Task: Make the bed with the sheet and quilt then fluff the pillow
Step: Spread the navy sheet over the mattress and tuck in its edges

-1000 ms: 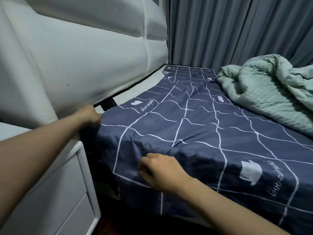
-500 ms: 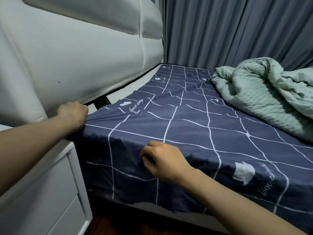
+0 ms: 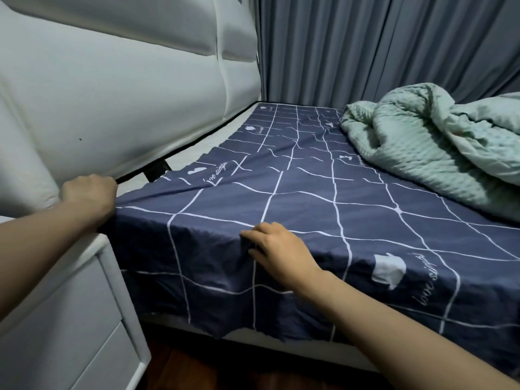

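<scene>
A navy sheet (image 3: 309, 198) with white grid lines covers the mattress and hangs over its near side. My left hand (image 3: 88, 192) grips the sheet's corner at the head of the bed, close under the padded headboard. My right hand (image 3: 277, 249) lies on the sheet at the mattress's near edge, fingers curled into the cloth. A crumpled pale green quilt (image 3: 439, 147) is heaped on the right side of the bed. A strip of bare white mattress (image 3: 197, 153) shows along the headboard. No pillow is in view.
The white padded headboard (image 3: 126, 94) rises at the left. A white bedside cabinet (image 3: 64, 319) with drawers stands against the bed's near corner. Grey curtains (image 3: 380, 43) hang behind the bed. Dark wood floor (image 3: 180, 370) shows below.
My left hand has pulled the sheet's corner toward the headboard and bed corner. The sheet now lies tighter and smoother across the top. My right hand has stayed at the near edge.
</scene>
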